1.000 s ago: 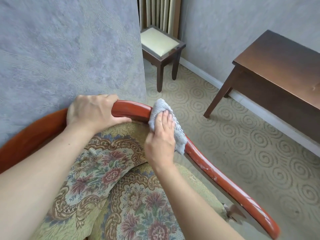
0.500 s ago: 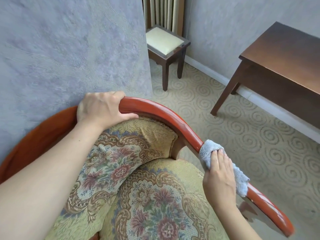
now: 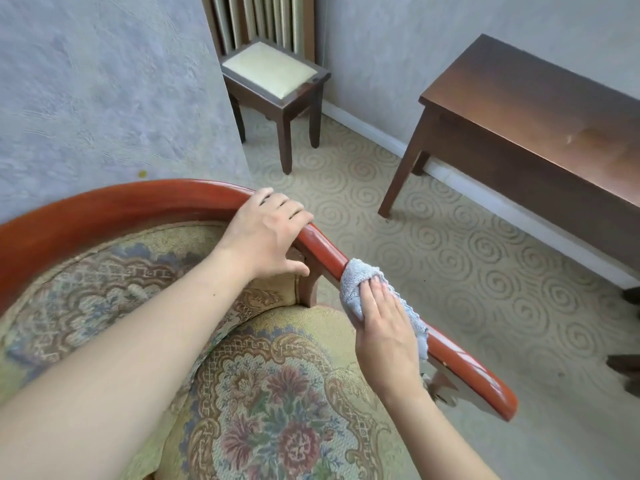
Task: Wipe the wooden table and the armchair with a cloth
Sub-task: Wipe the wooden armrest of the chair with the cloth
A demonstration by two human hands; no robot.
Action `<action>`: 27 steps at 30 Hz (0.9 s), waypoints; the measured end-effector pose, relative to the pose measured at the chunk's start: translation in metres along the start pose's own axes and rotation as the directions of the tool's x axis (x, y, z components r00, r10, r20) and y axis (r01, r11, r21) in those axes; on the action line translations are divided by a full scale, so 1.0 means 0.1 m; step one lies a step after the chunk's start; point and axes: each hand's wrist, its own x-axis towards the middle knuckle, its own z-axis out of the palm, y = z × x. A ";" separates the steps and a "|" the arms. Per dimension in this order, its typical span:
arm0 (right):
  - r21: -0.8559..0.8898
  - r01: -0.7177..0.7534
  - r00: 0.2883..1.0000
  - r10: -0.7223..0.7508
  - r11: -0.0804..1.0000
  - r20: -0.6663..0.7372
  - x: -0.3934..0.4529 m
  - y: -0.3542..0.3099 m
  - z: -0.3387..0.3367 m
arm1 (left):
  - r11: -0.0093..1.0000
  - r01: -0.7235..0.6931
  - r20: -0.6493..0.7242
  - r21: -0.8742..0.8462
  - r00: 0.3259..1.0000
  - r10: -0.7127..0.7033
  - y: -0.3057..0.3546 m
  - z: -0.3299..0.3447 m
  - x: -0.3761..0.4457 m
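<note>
The armchair fills the lower left: a curved red-brown wooden rail runs over floral upholstery and down into the right armrest. My left hand grips the rail where it bends toward the armrest. My right hand presses a light blue-grey cloth around the armrest just below the left hand. The dark wooden table stands against the wall at the upper right, apart from both hands.
A small dark stool with a cream cushion stands in the corner in front of striped curtains. A grey wall rises right behind the armchair. Swirl-patterned carpet lies between the chair and the table. Dark furniture feet show at the right edge.
My right hand slid the cloth down the armrest, then back up a little. My left hand shifted along the rail toward the right bend, closer to the cloth.
</note>
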 end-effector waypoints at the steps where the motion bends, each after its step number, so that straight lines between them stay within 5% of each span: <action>1: 0.065 -0.023 1.000 0.022 0.998 0.008 -0.06 0.06 -0.05 | 0.999 -0.042 0.017 0.012 0.999 0.041 0.09 0.05 0.06; 5: 0.462 -0.181 0.977 0.213 0.868 -0.019 -0.12 0.26 -0.33 | 0.980 -0.197 0.035 0.039 0.980 0.196 0.27 0.21 0.23; 12: 0.618 -0.220 0.822 0.484 0.755 -0.299 -0.39 0.77 -0.88 | 0.977 -0.186 0.079 0.106 0.981 0.179 0.32 0.24 0.53; 15: 0.485 -0.226 0.733 0.475 0.845 -0.486 -0.55 0.94 -1.03 | 0.970 -0.209 0.015 0.120 0.978 0.209 0.32 0.33 0.52; 17: 0.319 -0.299 0.735 0.430 0.899 -0.524 -0.65 1.00 -1.00 | 0.969 -0.213 -0.006 0.127 0.976 0.216 0.33 0.37 0.54; 21: 0.251 -0.412 0.863 0.463 0.876 -0.200 -0.80 0.89 -0.53 | 0.971 -0.205 -0.004 0.123 0.978 0.207 0.33 0.40 0.53; 27: -0.098 -0.422 0.888 0.389 0.901 -0.247 -0.61 0.75 -0.06 | 0.967 -0.211 -0.024 0.139 0.976 0.217 0.34 0.43 0.53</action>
